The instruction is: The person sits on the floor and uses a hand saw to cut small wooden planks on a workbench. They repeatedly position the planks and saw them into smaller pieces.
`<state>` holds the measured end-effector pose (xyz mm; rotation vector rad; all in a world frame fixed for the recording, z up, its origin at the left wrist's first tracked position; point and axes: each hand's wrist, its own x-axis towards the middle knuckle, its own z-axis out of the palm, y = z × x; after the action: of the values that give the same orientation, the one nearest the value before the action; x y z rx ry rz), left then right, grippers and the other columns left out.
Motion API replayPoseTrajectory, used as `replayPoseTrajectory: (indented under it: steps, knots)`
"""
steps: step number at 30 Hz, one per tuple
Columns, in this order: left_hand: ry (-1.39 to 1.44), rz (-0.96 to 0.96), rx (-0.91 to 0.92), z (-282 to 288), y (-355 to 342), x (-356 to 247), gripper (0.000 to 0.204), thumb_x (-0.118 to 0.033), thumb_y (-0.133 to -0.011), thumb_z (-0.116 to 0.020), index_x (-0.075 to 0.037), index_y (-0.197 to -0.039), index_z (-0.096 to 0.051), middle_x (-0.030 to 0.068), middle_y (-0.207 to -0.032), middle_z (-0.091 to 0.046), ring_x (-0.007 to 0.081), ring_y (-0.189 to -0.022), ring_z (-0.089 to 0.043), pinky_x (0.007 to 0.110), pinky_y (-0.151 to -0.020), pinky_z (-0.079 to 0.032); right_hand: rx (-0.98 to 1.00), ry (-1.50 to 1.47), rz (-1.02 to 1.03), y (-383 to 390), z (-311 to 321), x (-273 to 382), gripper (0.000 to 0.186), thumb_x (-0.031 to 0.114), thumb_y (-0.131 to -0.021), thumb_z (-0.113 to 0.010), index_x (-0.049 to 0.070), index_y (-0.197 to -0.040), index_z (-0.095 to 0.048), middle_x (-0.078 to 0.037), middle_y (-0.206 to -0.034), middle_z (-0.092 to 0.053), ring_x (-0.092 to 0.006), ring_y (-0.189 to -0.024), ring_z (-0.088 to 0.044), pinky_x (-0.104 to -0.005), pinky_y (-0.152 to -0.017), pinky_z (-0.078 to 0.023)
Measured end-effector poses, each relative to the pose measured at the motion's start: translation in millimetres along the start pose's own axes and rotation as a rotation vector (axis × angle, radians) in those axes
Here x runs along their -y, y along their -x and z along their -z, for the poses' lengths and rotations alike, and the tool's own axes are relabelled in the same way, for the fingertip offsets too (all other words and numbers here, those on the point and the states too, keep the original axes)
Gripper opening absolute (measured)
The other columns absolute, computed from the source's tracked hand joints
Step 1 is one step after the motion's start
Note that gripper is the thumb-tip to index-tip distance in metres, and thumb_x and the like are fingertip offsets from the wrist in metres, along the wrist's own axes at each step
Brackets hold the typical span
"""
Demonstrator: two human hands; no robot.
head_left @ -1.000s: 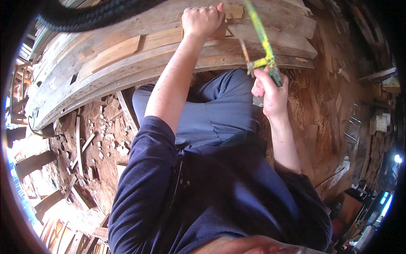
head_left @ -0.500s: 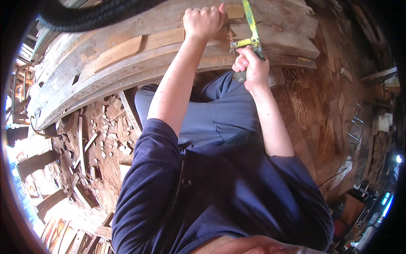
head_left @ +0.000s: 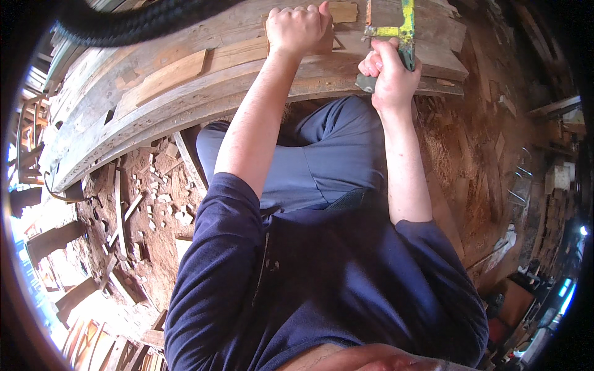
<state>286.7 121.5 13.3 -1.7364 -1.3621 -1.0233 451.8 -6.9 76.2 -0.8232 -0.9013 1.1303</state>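
My left hand [head_left: 297, 29] is closed over a small wooden block [head_left: 326, 43] and bears down on it against the plank bench. Most of that block is hidden beneath the fingers. To its right, my right hand [head_left: 396, 73] is wrapped around the dark green handle of a hacksaw [head_left: 408, 28]. The saw's frame is yellow-green with worn paint, and its rusty narrow blade points away from me. A gap separates the blade from the block. The far end of the saw runs out of view.
Thick weathered planks [head_left: 148, 120] form a low bench across the front, with a loose flat board [head_left: 164, 79] on it. Small wood offcuts [head_left: 164, 198] and sticks litter the sawdust-covered ground at left. A black braided cable [head_left: 142, 23] crosses the upper left.
My right hand has carried the hacksaw to the right and farther from me, away from the block. My left hand has stayed in place on the block.
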Motion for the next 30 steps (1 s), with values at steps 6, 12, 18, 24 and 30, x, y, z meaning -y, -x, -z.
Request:
replayPoseTrajectory:
  steps: [6,12,18,24,30]
  knots:
    - [-0.04,0.019,0.076,-2.6,-0.3,1.3,0.055,-0.039,-0.103,-0.057,-0.018,-0.053,-0.065,0.0068,-0.05,-0.065,0.026,-0.043,-0.064,0.04,-0.05,-0.05,-0.054,-0.031,-0.317,17.3,5.9,-36.4,0.022,0.002,-0.092,-0.069,0.01,-0.077,-0.055,0.002,-0.061,-0.048,-0.0085,-0.048,-0.043,-0.0313,-0.05,-0.037]
    - [-0.012,0.029,0.081,-2.8,-1.2,1.1,0.055,-0.04,-0.103,-0.057,-0.018,-0.054,-0.065,0.0067,-0.05,-0.065,0.0261,-0.043,-0.065,0.04,-0.05,-0.05,0.01,-0.02,-0.287,13.5,10.5,-30.2,0.022,0.001,-0.091,-0.068,0.009,-0.076,-0.054,0.003,-0.06,-0.046,-0.0082,-0.049,-0.043,-0.0308,-0.05,-0.036]
    - [-0.05,0.035,0.115,-5.7,0.4,1.3,0.056,-0.041,-0.104,-0.055,-0.017,-0.054,-0.066,0.0067,-0.05,-0.065,0.0264,-0.044,-0.065,0.04,-0.049,-0.05,-0.003,-0.072,-0.213,11.1,4.0,-18.3,0.022,0.0,-0.09,-0.069,0.009,-0.076,-0.054,0.003,-0.059,-0.047,-0.0084,-0.048,-0.043,-0.0305,-0.049,-0.036]
    - [-0.029,0.036,0.136,-6.0,-0.4,2.9,0.059,-0.042,-0.106,-0.053,-0.017,-0.054,-0.066,0.0063,-0.05,-0.065,0.0269,-0.044,-0.066,0.041,-0.049,-0.05,-0.006,-0.006,-0.353,13.7,4.5,-36.4,0.024,0.002,-0.092,-0.068,0.012,-0.078,-0.052,0.004,-0.063,-0.044,-0.0084,-0.05,-0.043,-0.0305,-0.051,-0.036]
    - [-0.044,0.056,0.167,-2.4,-1.9,0.5,0.061,-0.045,-0.108,-0.047,-0.017,-0.058,-0.07,0.0072,-0.053,-0.067,0.0277,-0.048,-0.068,0.042,-0.053,-0.053,0.049,0.182,-0.256,12.1,14.5,-45.4,0.021,0.0,-0.092,-0.07,0.011,-0.081,-0.055,0.003,-0.064,-0.049,-0.0084,-0.051,-0.045,-0.0303,-0.05,-0.036]
